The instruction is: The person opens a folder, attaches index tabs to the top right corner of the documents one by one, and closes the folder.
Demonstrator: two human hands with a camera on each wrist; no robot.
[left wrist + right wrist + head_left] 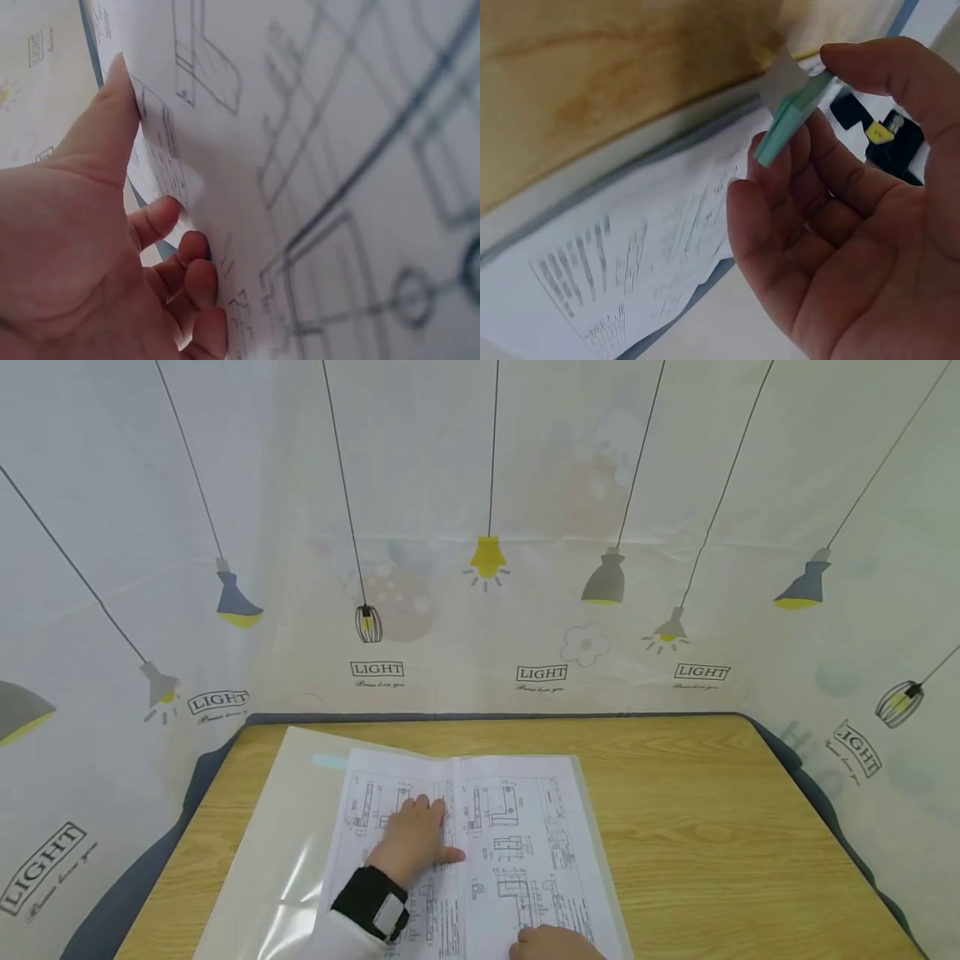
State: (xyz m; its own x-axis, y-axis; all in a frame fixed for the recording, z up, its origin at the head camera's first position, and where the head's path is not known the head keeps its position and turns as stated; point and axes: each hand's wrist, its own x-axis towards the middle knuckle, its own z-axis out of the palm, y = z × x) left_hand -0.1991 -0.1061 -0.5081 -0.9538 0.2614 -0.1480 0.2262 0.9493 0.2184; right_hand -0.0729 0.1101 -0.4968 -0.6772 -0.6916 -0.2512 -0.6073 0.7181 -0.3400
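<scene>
An open clear-sleeve folder point(262, 860) lies on the table, showing printed sheets of technical drawings point(555, 827). Across the left sheet rests my left hand point(416, 843), its fingers spread and its thumb pointing towards the centre fold. In the left wrist view the fingertips point(201, 281) touch the paper. My right hand point(555, 943) is at the lower edge of the right sheet, partly out of the head view. Between thumb and fingers it pinches a small pale-green strip point(787, 124) with a whitish flap; its exact kind is unclear.
The wood-grain table point(735, 827) extends to the right of the folder. A light-blue label point(330, 761) shows on the folder's left cover. Patterned white cloth point(450, 460) with printed lamps surrounds the table at the back and sides.
</scene>
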